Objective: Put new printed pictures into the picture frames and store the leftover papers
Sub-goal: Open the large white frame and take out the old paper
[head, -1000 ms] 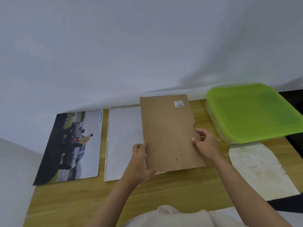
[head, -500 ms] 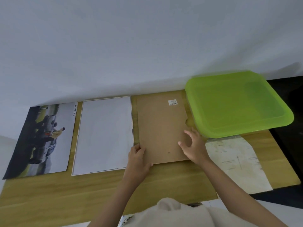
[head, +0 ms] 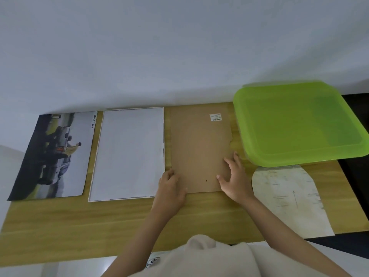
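while the wooden table (head: pixel 60 226) carries it flat, the brown backing board (head: pixel 199 152) lies between white frame (head: pixel 129 154) and green-lidded box (head: pixel 295 124); both forearms reach forward, right hand (head: pixel 235 182) splayed palm-down on it, left hand (head: pixel 171 188) loosely curled on its near-left corner, neither gripping.

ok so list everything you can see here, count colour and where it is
car print: 1, dark with a grey car, far left of the table
white frame: 1, white, right of the print
backing board: 1, brown, flat on the table, centre
sticker: 1, white, board's far right corner
box lid: 1, lime green, far right
printed sheet: 1, off-white, in front of the lid
table: 1, light wood
left hand: 1, at the board's near left corner
right hand: 1, flat on the board's near right
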{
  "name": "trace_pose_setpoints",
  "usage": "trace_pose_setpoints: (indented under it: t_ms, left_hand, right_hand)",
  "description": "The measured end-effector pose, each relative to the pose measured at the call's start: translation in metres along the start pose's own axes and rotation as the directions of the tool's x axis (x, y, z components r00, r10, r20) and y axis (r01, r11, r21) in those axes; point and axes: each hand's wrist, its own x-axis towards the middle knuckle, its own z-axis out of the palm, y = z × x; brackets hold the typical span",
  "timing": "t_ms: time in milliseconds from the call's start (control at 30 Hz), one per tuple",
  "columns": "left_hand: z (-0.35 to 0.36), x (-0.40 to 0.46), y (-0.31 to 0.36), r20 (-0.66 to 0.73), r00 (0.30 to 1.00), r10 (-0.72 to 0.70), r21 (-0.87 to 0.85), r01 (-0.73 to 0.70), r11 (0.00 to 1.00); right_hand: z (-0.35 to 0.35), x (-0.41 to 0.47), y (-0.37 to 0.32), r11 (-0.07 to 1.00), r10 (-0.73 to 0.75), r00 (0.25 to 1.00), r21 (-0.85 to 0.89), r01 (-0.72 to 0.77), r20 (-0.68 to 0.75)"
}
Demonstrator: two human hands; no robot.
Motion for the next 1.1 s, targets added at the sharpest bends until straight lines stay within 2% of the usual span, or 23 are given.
trace_pose_setpoints:
  t_ms: [167, 267, 433, 600, 767, 933, 1100]
  left_hand:
    - [-0.035, -0.004, -0.02, -0.124, 0.989, 0.075, -0.062, -0.083, 0.995]
    - [-0.065, -0.006, -0.046, -0.212, 0.976, 0.057, -0.03, -0.064, 0.997]
    - [-0.112, -0.007, -0.102, -0.293, 0.956, 0.009, 0.057, 0.009, 0.998]
    - [-0.137, -0.003, -0.149, -0.187, 0.981, -0.044, 0.156, 0.074, 0.985]
    - [-0.141, 0.001, -0.165, -0.089, 0.996, -0.005, 0.227, 0.025, 0.974]
    - [-0.142, 0.002, -0.168, -0.061, 0.998, 0.019, 0.212, -0.005, 0.977]
    - [-0.142, 0.002, -0.17, -0.046, 0.998, 0.032, 0.209, -0.021, 0.978]
  right_hand:
    - [0.019, -0.006, -0.039, 0.988, -0.114, 0.963, 0.07, 0.135, -0.244]
    - [0.045, -0.007, -0.08, 0.983, -0.121, 0.973, 0.115, 0.146, -0.198]
    - [0.097, -0.007, -0.133, 0.989, -0.119, 0.989, 0.08, 0.126, -0.087]
    - [0.131, -0.009, -0.154, 0.998, -0.011, 0.996, -0.067, 0.005, -0.089]
    - [0.15, -0.018, -0.167, 0.985, 0.06, 0.99, -0.156, -0.079, -0.127]
    - [0.156, -0.019, -0.177, 0.983, 0.12, 0.983, -0.125, -0.137, -0.138]
    - [0.154, -0.02, -0.182, 0.991, 0.082, 0.987, -0.09, -0.095, -0.134]
